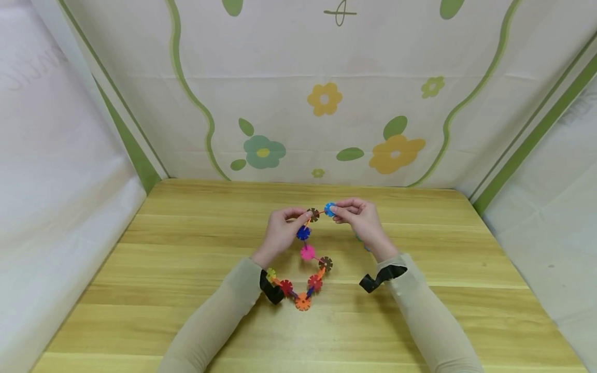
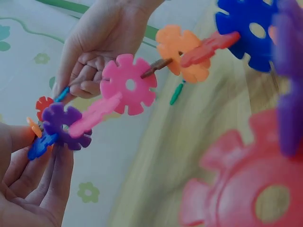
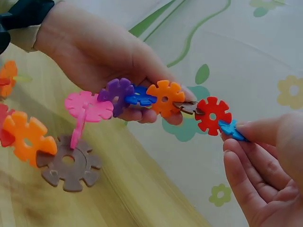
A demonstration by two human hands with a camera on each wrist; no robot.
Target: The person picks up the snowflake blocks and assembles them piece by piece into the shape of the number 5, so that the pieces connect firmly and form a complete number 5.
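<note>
A chain of slotted plastic flower discs hangs above the table between the two hands. At its upper end the left hand [image 1: 278, 230] pinches the chain at a brown disc [image 1: 314, 215]. The right hand [image 1: 365, 221] pinches a light blue disc [image 1: 329, 209] between thumb and fingers. A red disc [image 3: 213, 116] links these two in the right wrist view. Below the left hand follow a dark blue disc [image 1: 303, 232], a pink disc [image 1: 308, 253] and another brown disc [image 1: 325, 264]. The lower loop curves past an orange disc [image 1: 302, 302] toward the left wrist.
Teal and blue pieces [image 1: 367, 248] show partly behind the right forearm. Black straps [image 1: 373, 282] hang from both wrists. The wooden table [image 1: 186, 217] ends at a white curtain [image 1: 280, 62] printed with flowers, with white fabric on both sides.
</note>
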